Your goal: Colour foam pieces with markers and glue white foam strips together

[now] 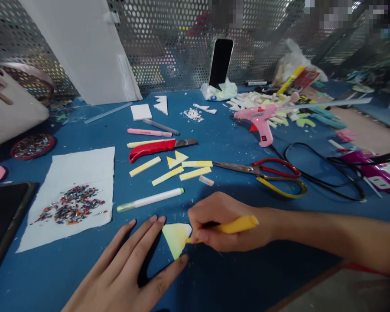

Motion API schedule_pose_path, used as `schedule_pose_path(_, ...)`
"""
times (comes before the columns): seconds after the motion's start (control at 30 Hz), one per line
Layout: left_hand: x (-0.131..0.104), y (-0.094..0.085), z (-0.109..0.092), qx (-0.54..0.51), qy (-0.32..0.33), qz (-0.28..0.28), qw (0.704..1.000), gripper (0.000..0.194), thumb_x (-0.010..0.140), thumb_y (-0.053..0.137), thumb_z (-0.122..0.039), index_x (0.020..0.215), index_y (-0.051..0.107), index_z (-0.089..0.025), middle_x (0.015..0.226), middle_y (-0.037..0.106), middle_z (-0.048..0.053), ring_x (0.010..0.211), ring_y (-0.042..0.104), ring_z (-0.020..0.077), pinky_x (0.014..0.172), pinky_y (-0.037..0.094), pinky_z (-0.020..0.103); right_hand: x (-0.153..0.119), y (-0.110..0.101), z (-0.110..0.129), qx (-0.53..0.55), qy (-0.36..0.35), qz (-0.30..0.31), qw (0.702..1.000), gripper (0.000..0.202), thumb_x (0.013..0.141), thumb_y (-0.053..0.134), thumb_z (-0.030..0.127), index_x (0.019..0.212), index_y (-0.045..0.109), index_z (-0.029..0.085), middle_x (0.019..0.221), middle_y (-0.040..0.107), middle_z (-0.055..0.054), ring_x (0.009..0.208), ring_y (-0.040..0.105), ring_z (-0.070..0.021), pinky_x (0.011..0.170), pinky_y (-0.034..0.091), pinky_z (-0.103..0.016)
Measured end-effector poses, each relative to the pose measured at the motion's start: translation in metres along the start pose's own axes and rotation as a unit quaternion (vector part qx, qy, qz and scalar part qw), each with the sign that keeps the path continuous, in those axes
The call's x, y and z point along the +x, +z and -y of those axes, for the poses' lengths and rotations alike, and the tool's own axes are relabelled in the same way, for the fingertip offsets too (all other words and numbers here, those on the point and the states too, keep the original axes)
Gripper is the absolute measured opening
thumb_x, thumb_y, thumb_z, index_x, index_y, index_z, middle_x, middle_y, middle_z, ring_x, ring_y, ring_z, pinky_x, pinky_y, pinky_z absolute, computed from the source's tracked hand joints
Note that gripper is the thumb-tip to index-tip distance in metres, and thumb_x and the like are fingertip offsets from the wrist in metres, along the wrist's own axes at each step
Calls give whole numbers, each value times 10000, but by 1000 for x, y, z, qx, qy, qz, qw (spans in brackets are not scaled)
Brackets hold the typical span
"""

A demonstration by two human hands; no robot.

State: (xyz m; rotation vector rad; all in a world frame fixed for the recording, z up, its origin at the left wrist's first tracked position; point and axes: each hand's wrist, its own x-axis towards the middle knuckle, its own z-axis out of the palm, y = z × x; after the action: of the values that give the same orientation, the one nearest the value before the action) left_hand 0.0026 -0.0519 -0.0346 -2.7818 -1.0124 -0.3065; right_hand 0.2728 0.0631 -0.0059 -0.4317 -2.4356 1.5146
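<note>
A small triangular piece (pixel 174 236), coloured pale green and yellow with a white corner, lies flat on the blue table. My left hand (pixel 133 264) rests with fingers spread, its fingertips touching the piece's left and lower edges. In my right hand (pixel 224 223) is a yellow marker (pixel 238 225), its tip on the right side of the piece. Just beyond lies a white marker with a green end (pixel 151 199). Behind it are yellow-edged strips (pixel 167 175), a zigzag-cut piece (pixel 177 159) and a marker cap (pixel 206 180).
Farther back lie a red-handled knife (pixel 154 148), scissors (pixel 263 170) and a pink glue gun (pixel 259 119) with its black cord. At left, a paper sheet (pixel 84 167) bears colourful bits beside a dark tablet (pixel 8 221). A phone (pixel 221 63) stands upright at the back.
</note>
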Motion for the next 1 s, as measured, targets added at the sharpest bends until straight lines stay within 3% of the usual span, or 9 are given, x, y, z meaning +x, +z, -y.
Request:
schedule_pose_path(0.1,0,0,-2,-2,4,1,1000,579,1050,333,-582,1582,309,-355,1559,403,176,1516,278,339,1221,162,514,0,1,1,41,20,-4,999,187,982,531,297,854,560,164,741,628,3,644,571,-92,601,419,-192)
schedule_pose_path(0.17,1,-1,-3,-5,-15,9,1000,563,1055,314,-575,1580,306,-372,1570,389,174,1521,270,336,1216,169,520,0,2,1,77,57,-45,994,196,1009,502,312,882,541,167,703,583,25,596,536,-77,566,408,-183)
schedule_pose_path(0.27,2,-1,-3,-8,-6,3,1000,582,1043,335,-595,1576,324,-360,1556,409,180,1517,276,336,1220,153,509,0,3,2,38,58,-89,994,173,986,538,290,859,528,172,704,558,36,606,512,-74,573,385,-186)
schedule_pose_path(0.47,2,-1,4,3,14,-23,1000,580,1029,403,-582,1562,367,-354,1516,486,142,1467,374,326,1227,177,491,-2,4,1,127,91,-52,986,214,1015,516,336,893,548,163,662,564,40,562,533,-69,534,399,-167)
schedule_pose_path(0.6,3,-2,5,6,16,-20,1000,604,1018,411,-602,1564,364,-348,1509,492,137,1483,347,319,1236,150,490,-2,3,0,72,74,-59,993,195,989,564,309,861,548,163,688,572,38,592,529,-64,558,392,-165)
schedule_pose_path(0.7,3,-2,4,5,22,-14,1000,616,1012,427,-605,1567,356,-348,1514,484,145,1483,345,329,1232,153,498,-1,3,-1,124,82,-30,988,216,1005,541,318,858,552,160,642,567,44,559,529,-64,542,398,-162)
schedule_pose_path(0.8,2,0,3,3,21,-13,1000,621,1013,422,-603,1571,347,-341,1517,475,152,1490,330,330,1235,136,503,0,2,1,101,84,-59,990,184,984,574,329,919,573,157,717,613,22,604,554,-72,556,408,-166)
schedule_pose_path(0.93,0,0,2,0,14,-19,1000,597,1032,399,-575,1575,337,-335,1529,450,168,1498,316,326,1235,134,496,0,2,3,130,85,-22,988,250,994,559,343,826,542,159,636,583,37,563,537,-69,560,414,-173)
schedule_pose_path(1.0,0,-1,1,1,11,-15,1000,574,1040,384,-566,1569,346,-346,1538,443,164,1497,321,330,1231,149,492,1,2,3,137,86,-41,986,238,990,569,365,874,554,157,684,601,27,592,546,-72,564,414,-172)
